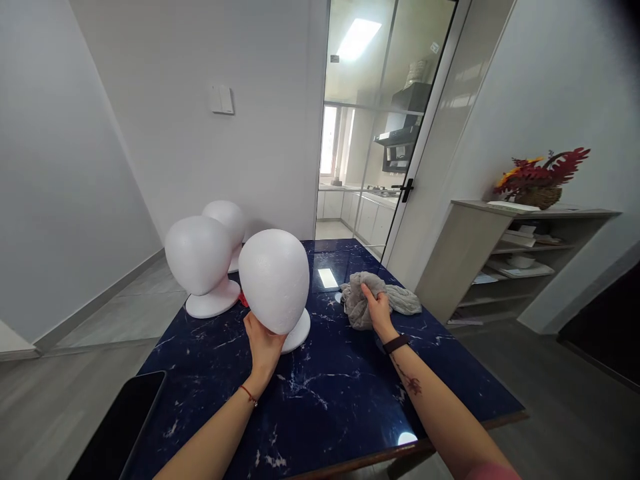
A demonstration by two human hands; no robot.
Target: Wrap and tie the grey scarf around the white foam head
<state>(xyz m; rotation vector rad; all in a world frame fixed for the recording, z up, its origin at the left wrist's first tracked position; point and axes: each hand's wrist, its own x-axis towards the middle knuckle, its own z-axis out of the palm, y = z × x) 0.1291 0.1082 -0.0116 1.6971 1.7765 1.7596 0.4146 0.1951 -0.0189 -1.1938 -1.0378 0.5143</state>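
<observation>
Grey cloth [359,313] pinched in right grip [379,310], white head form [274,280] neck-clasped in left grip [264,348]

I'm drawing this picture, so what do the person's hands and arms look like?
The left hand is gloveless, with a thin red bracelet. The right hand, gloveless too, has a dark wristband, a flower-like forearm tattoo and a bit of what looks like pink sleeve.

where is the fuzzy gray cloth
In the head view, the fuzzy gray cloth is right of center, in your right hand, right of the nearest white mannequin head.
</observation>
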